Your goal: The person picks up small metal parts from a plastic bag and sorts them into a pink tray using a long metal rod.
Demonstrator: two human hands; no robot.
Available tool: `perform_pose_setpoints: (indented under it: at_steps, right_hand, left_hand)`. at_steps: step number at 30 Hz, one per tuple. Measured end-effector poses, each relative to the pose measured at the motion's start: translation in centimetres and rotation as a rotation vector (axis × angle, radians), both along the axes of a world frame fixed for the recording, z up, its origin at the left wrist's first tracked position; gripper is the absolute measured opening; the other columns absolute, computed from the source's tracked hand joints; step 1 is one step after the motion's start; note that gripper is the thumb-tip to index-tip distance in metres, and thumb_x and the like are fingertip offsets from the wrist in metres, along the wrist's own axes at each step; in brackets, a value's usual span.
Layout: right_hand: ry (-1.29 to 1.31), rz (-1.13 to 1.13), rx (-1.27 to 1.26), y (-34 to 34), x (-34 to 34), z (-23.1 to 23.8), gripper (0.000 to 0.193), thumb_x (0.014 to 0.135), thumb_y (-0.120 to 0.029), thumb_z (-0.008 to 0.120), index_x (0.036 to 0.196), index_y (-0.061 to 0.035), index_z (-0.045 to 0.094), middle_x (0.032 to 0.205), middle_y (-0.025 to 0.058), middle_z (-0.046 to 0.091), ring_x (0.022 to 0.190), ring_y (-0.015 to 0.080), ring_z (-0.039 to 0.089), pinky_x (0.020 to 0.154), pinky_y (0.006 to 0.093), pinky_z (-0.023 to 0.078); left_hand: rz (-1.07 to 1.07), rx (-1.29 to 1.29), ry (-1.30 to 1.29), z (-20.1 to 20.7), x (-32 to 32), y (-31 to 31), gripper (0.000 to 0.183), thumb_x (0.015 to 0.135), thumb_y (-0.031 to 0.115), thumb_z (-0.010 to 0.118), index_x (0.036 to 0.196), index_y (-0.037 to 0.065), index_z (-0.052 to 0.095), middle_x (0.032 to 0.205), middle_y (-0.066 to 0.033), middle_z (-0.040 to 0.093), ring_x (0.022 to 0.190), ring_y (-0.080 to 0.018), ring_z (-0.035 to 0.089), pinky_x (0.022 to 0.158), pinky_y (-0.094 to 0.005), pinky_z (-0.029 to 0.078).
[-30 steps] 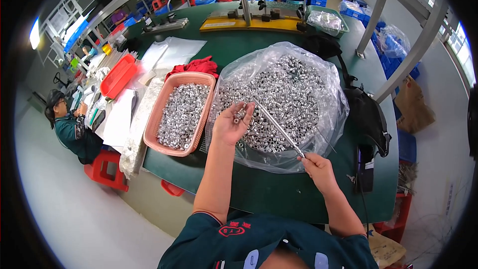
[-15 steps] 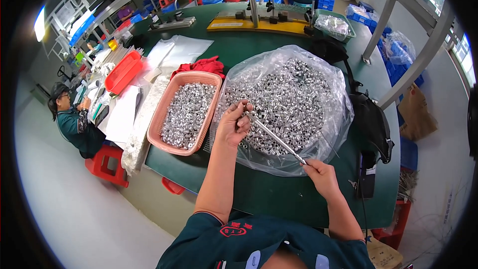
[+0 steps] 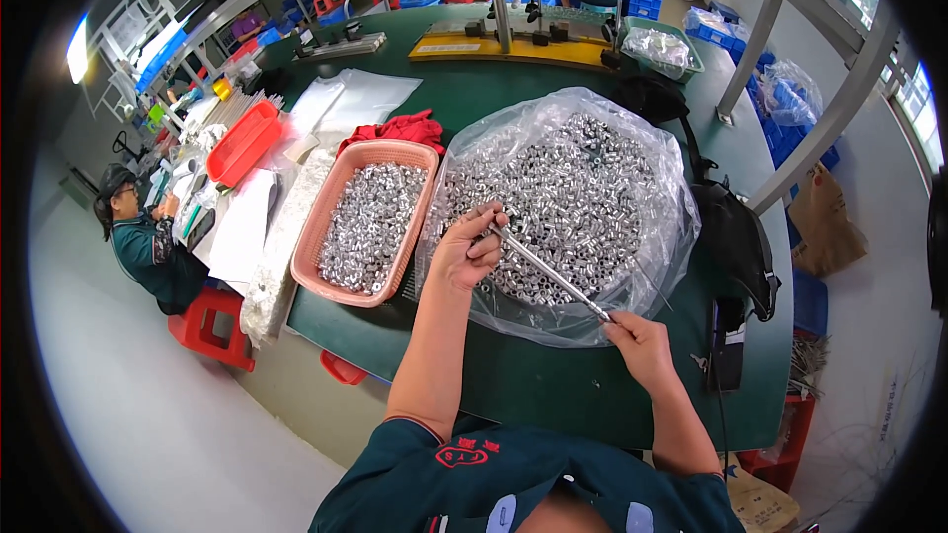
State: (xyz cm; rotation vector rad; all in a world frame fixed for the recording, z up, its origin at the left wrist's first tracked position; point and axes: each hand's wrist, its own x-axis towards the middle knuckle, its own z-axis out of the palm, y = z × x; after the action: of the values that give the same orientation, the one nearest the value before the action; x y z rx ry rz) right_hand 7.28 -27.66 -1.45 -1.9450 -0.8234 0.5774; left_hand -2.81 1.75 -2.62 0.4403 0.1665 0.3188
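Observation:
A slim silvery metal rod (image 3: 553, 274) slants over the heap of metal rings; its surface looks segmented, as if small rings sat on it. My right hand (image 3: 640, 347) pinches its lower, nearer end. At the upper end, the fingers of my left hand (image 3: 472, 249) close round the tip; whether a loose ring is between them is too small to tell. Beneath both hands spreads a clear plastic bag (image 3: 664, 163) full of small shiny metal rings (image 3: 583, 188). Left of it stands a pink plastic basket (image 3: 308, 247) holding more such rings (image 3: 370, 227).
A red cloth (image 3: 405, 130) lies behind the basket, and a red tray (image 3: 244, 143) beyond it on the left. On the right are a black bag (image 3: 736, 247) and a phone (image 3: 728, 345). A yellow-based fixture (image 3: 513, 51) stands at the back. A co-worker (image 3: 148, 237) sits at the left.
My left hand has shifted slightly right, its fingers now closer around the rod's upper tip. The right hand and the rod have barely moved.

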Motion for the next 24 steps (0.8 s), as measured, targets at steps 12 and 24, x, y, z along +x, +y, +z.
perform_pose_setpoints:
  at_steps: [12,24]
  right_hand:
    - [0.328,0.020,0.039,-0.1,0.3,-0.9,0.015,0.086,-0.007,0.055,0.096,0.0006,0.064,0.064,-0.0044,0.046,0.058,0.0039,0.038,0.052,0.0197,0.031]
    - [0.674,0.039,0.140,0.1,-0.1,0.3,0.016,0.088,-0.008,0.054,0.096,-0.0001,0.064,0.061,-0.0067,0.042,0.055,0.0020,0.034,0.049,0.0185,0.026]
  left_hand:
    - [-0.049,-0.094,-0.016,-0.4,0.9,-1.2,0.025,0.093,0.027,0.048,0.094,0.004,0.058,0.088,-0.0098,0.060,0.037,-0.0036,0.029,0.033,-0.0171,0.023]
    - [0.110,0.032,-0.024,-0.1,1.6,-2.9,0.030,0.091,0.032,0.051,0.095,0.003,0.056,0.088,-0.0107,0.060,0.043,-0.0046,0.035,0.038,-0.0187,0.028]
